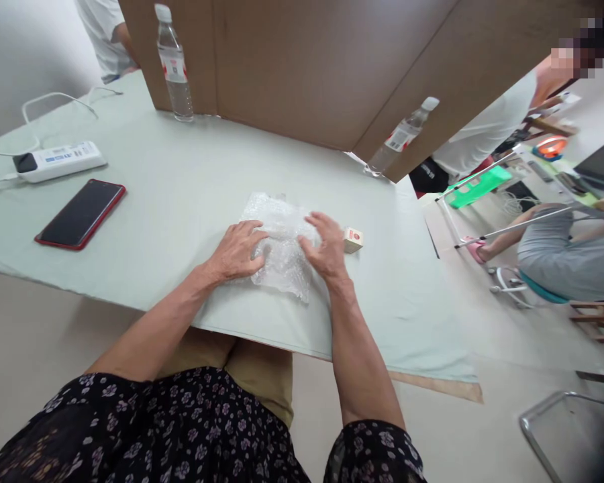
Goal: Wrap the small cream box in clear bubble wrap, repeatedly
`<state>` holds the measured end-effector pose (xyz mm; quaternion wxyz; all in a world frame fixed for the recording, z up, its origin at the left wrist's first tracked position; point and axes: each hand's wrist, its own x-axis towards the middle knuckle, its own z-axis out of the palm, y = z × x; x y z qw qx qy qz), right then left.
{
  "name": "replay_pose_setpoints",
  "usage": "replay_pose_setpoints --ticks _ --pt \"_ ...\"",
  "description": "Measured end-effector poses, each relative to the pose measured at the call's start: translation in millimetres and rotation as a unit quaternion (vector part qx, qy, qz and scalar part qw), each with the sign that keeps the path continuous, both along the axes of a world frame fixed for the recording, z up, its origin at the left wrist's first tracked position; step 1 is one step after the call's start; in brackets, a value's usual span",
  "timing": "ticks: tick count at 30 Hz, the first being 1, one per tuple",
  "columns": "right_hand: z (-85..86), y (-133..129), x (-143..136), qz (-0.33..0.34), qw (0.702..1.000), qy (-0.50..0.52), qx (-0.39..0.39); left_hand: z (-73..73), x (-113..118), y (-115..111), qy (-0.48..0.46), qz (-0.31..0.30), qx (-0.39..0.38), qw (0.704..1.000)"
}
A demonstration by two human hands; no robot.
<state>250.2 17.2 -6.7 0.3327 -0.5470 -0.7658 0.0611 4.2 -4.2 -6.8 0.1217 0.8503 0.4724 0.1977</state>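
A crumpled sheet of clear bubble wrap [282, 258] lies on the pale green tablecloth [181, 181] in front of me. At its left edge is my left hand [239, 251], fingers apart, touching the wrap. My right hand [326, 248] is over the wrap's right side, its fingers spread and slightly blurred. Neither hand is closed on anything. Just right of my right hand sits a small cream box [353, 240] with a red mark.
A brown cardboard panel [292, 67] stands along the far edge, with water bottles [175, 70] [403, 137] before it. At left lie a red-cased phone [80, 215] and a white power strip [63, 161] with cables. Other people sit beyond the panel and at right.
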Motion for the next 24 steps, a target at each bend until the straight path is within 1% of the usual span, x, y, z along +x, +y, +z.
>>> replay_pose_setpoints --ticks 1,2,3,5,7,8,10,12,14,15,17,19,21,22,24 --pt "-1.1 -4 -10 0.053 0.997 -0.029 -0.039 -0.1 -1 0 0.006 -0.004 -0.01 1.0" --pt "-2.2 -7 -17 0.089 0.991 -0.06 -0.078 0.2 -1 0 0.016 -0.011 -0.025 1.0" --pt "-2.9 -10 -21 0.111 0.983 -0.088 -0.113 0.7 -3 0 0.027 -0.019 -0.043 0.999" --pt "-3.0 -13 -19 0.11 0.973 -0.126 -0.16 2.8 -6 2 0.047 -0.036 -0.078 0.995" --pt "-0.9 -11 -8 0.076 0.972 -0.136 -0.174 5.6 -9 3 0.058 -0.048 -0.102 0.992" --pt "0.9 -9 -1 0.057 0.975 -0.132 -0.169 7.1 -10 4 0.061 -0.052 -0.11 0.991" --pt "5.3 -5 13 0.018 0.986 -0.108 -0.128 9.5 -12 4 0.063 -0.054 -0.124 0.989" --pt "9.5 -1 26 -0.041 0.995 -0.071 -0.061 10.4 -12 3 0.057 -0.053 -0.128 0.989" --pt "12.0 0 38 -0.125 0.991 -0.042 -0.014 9.6 -10 1 0.038 -0.046 -0.115 0.992" --pt "12.2 0 45 -0.168 0.985 -0.037 -0.009 8.6 -9 1 0.025 -0.038 -0.1 0.994" --pt "10.3 0 60 -0.222 0.973 -0.043 -0.04 5.8 -7 0 0.002 -0.023 -0.066 0.998" --pt "7.4 0 73 -0.23 0.966 -0.053 -0.103 3.1 -6 0 0.001 -0.021 -0.046 0.999" --pt "6.4 0 82 -0.224 0.961 -0.052 -0.153 1.7 -5 0 0.023 -0.033 -0.053 0.998" --pt "7.3 0 83 -0.221 0.961 -0.045 -0.162 1.6 -5 0 0.036 -0.04 -0.062 0.997" --pt "11.8 0 78 -0.203 0.968 -0.008 -0.147 2.8 -4 -1 0.053 -0.047 -0.077 0.995"
